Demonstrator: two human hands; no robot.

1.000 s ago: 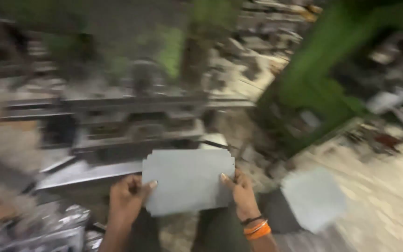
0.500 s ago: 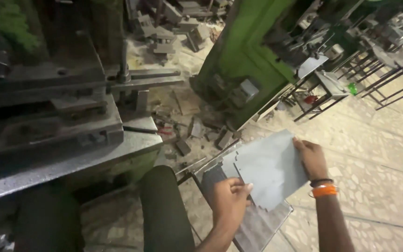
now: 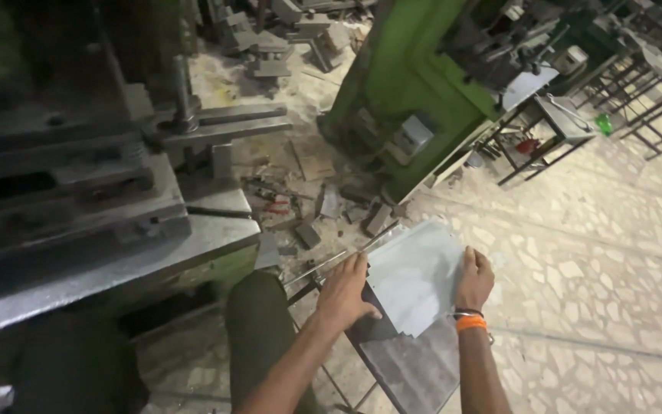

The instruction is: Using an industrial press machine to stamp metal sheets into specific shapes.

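Right, both hands were on a pale grey sheet-metal blank (image 3: 415, 276), flat, with notched edges. Left hand (image 3: 346, 295) gripped its left edge, thumb on top near the lower corner, fingers curled along the edge. Right hand (image 3: 475, 277) gripped the right edge, fingers wrapped over it; orange band and a dark bangle (image 3: 470, 320) on that wrist.

Blank sat low in view, right of centre, over a darker stack of similar sheets (image 3: 408, 360) on a thin-legged metal stand (image 3: 331, 268). Whether it touched the stack or was held just above, couldn't tell.

Person's knee in dark trousers (image 3: 258, 322) was just left of the left forearm.

Left of that: a heavy grey steel press bed (image 3: 116, 253), worn, with a tooling block (image 3: 63, 184) on it and a vertical post with a clamp bar (image 3: 208, 123) at its right end.

Floor between the machines was littered with metal offcuts and scrap blocks (image 3: 323, 215); a red-handled tool (image 3: 277, 207) lay among them. Beyond, a green machine frame (image 3: 415, 84) leaned across the upper middle, a small grey box (image 3: 415, 132) mounted on its side.

Upper right: dark metal-framed stands (image 3: 561, 130), one carrying a pale sheet (image 3: 529, 84), and a small green object (image 3: 604, 123) on the floor. Stone-chip patterned floor (image 3: 591, 253) under the right half.
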